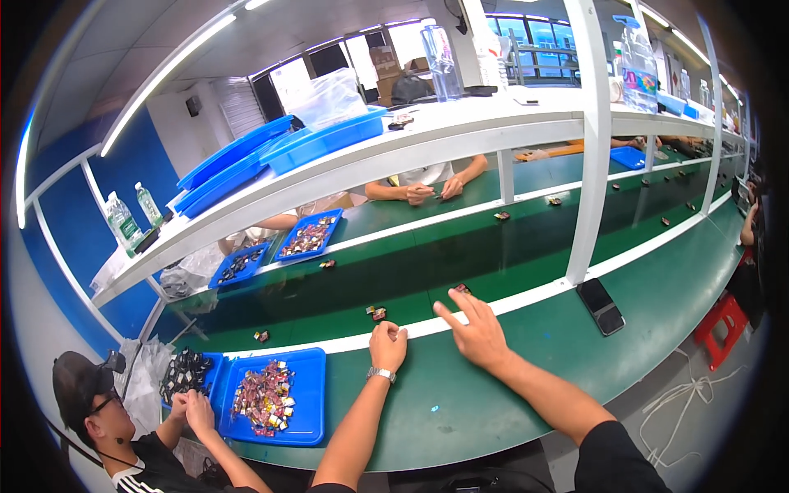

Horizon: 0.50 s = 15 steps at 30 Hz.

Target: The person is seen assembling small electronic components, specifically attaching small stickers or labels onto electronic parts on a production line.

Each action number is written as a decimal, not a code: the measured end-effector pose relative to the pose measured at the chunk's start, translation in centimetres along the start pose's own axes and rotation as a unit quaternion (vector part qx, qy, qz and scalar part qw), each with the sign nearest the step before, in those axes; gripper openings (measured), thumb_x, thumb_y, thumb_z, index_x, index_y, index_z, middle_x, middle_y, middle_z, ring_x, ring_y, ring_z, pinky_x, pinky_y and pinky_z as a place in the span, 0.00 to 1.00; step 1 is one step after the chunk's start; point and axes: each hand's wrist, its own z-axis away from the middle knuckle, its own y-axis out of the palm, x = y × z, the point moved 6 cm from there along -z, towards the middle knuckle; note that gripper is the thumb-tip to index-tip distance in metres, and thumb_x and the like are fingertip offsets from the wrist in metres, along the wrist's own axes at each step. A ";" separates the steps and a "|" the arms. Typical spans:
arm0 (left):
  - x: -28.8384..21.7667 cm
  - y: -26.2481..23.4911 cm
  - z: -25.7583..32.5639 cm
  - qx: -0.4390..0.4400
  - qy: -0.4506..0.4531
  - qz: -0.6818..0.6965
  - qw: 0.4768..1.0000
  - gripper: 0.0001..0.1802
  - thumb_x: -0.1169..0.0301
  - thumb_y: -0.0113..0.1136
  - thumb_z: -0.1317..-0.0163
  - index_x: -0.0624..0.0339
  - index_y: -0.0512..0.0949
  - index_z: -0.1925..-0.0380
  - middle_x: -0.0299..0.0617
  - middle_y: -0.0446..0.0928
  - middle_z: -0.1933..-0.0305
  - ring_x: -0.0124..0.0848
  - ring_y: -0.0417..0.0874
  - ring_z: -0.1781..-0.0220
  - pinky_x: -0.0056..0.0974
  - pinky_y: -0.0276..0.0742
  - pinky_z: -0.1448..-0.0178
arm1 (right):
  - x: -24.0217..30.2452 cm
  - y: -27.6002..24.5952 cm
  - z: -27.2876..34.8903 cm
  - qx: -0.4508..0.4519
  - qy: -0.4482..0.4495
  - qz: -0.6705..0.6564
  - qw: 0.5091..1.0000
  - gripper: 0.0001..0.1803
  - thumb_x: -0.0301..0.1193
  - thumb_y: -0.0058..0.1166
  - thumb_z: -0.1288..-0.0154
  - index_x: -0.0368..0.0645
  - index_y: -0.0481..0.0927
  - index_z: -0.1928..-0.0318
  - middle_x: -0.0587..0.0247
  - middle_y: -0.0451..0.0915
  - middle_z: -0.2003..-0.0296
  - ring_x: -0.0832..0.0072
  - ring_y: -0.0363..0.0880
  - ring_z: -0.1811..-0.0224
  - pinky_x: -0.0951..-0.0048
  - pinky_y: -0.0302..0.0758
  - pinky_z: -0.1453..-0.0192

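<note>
From the head camera, the left hand (388, 343) is curled into a loose fist on the green table (509, 386); whether it holds anything I cannot tell. Two small parts (376, 312) lie just beyond its fingers. The right hand (477, 333) lies flat, fingers spread wide, one small part (462, 288) just past its fingertips.

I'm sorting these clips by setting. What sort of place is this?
Most likely a factory assembly line: a long green conveyor belt carries small parts, blue trays hold many more, and other people sit working along both sides of it.
</note>
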 end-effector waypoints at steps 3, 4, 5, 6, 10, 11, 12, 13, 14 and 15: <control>-0.6 -0.3 -0.9 -0.005 0.019 -0.058 0.998 0.17 0.62 0.69 0.47 0.62 0.74 0.70 0.48 0.76 0.67 0.44 0.78 0.63 0.45 0.75 0.56 | 1.1 -1.8 0.0 -0.008 -0.017 0.044 0.999 0.39 0.18 0.55 0.48 0.63 0.72 0.34 0.52 0.66 0.34 0.56 0.68 0.37 0.55 0.68 0.36; -0.5 -0.6 -1.3 -0.016 0.016 -0.098 0.995 0.19 0.60 0.70 0.47 0.63 0.74 0.68 0.49 0.76 0.65 0.47 0.78 0.60 0.47 0.75 0.54 | 1.5 -1.9 -0.1 -0.017 -0.027 0.070 0.997 0.40 0.18 0.54 0.48 0.66 0.71 0.33 0.53 0.65 0.34 0.56 0.67 0.37 0.53 0.66 0.35; -1.1 -0.5 -2.4 -0.031 0.019 -0.134 0.990 0.21 0.59 0.71 0.47 0.63 0.74 0.66 0.51 0.75 0.62 0.50 0.78 0.57 0.49 0.75 0.52 | 1.1 -1.8 -0.1 -0.022 -0.026 0.071 0.997 0.40 0.18 0.54 0.48 0.66 0.71 0.33 0.53 0.65 0.34 0.56 0.67 0.37 0.53 0.66 0.35; -1.2 -0.7 -2.9 -0.019 0.019 -0.176 0.984 0.26 0.55 0.71 0.47 0.66 0.73 0.63 0.53 0.75 0.58 0.51 0.78 0.54 0.51 0.74 0.49 | 0.8 -1.7 0.0 -0.034 -0.019 0.076 0.996 0.41 0.19 0.54 0.47 0.68 0.69 0.33 0.53 0.64 0.33 0.56 0.66 0.36 0.53 0.65 0.34; 0.3 -1.0 -4.2 0.003 -0.079 -0.269 0.960 0.33 0.48 0.70 0.48 0.68 0.74 0.58 0.55 0.77 0.55 0.52 0.79 0.51 0.51 0.75 0.46 | 1.7 -1.3 0.5 -0.058 -0.035 0.086 0.994 0.43 0.19 0.54 0.46 0.74 0.67 0.32 0.55 0.62 0.32 0.58 0.63 0.33 0.48 0.61 0.32; 0.3 -0.9 -4.5 0.005 -0.099 -0.273 0.957 0.33 0.47 0.68 0.47 0.67 0.74 0.58 0.55 0.78 0.55 0.52 0.79 0.50 0.52 0.76 0.46 | 2.0 -1.5 0.7 -0.065 -0.051 0.093 0.992 0.43 0.19 0.53 0.46 0.74 0.67 0.32 0.56 0.61 0.31 0.59 0.62 0.33 0.47 0.60 0.31; 0.5 -0.8 -4.7 0.006 -0.120 -0.276 0.954 0.33 0.46 0.67 0.47 0.66 0.74 0.57 0.55 0.78 0.55 0.52 0.80 0.50 0.52 0.76 0.47 | 2.1 -1.5 0.7 -0.070 -0.052 0.095 0.992 0.43 0.18 0.53 0.46 0.75 0.68 0.33 0.56 0.61 0.31 0.60 0.61 0.32 0.47 0.59 0.31; 0.5 -0.6 -4.9 0.008 -0.123 -0.275 0.953 0.33 0.46 0.67 0.47 0.66 0.74 0.57 0.55 0.78 0.55 0.52 0.80 0.50 0.52 0.76 0.47 | 2.2 -1.4 0.5 -0.067 -0.052 0.094 0.992 0.43 0.18 0.53 0.46 0.75 0.68 0.33 0.56 0.61 0.31 0.60 0.61 0.32 0.47 0.59 0.31; 0.4 -0.5 -5.0 0.011 -0.107 -0.290 0.951 0.33 0.45 0.66 0.46 0.65 0.74 0.56 0.54 0.78 0.55 0.52 0.80 0.51 0.52 0.77 0.48 | 2.3 -1.5 0.3 -0.065 -0.042 0.084 0.994 0.42 0.19 0.53 0.46 0.74 0.68 0.33 0.56 0.61 0.31 0.60 0.62 0.32 0.47 0.59 0.31; 0.2 -0.4 -5.0 0.013 -0.091 -0.305 0.948 0.33 0.44 0.65 0.45 0.64 0.74 0.56 0.54 0.79 0.55 0.52 0.81 0.51 0.52 0.77 0.49 | 2.3 -1.6 0.2 -0.063 -0.031 0.073 0.995 0.41 0.19 0.53 0.46 0.72 0.69 0.33 0.56 0.61 0.31 0.60 0.62 0.32 0.47 0.59 0.31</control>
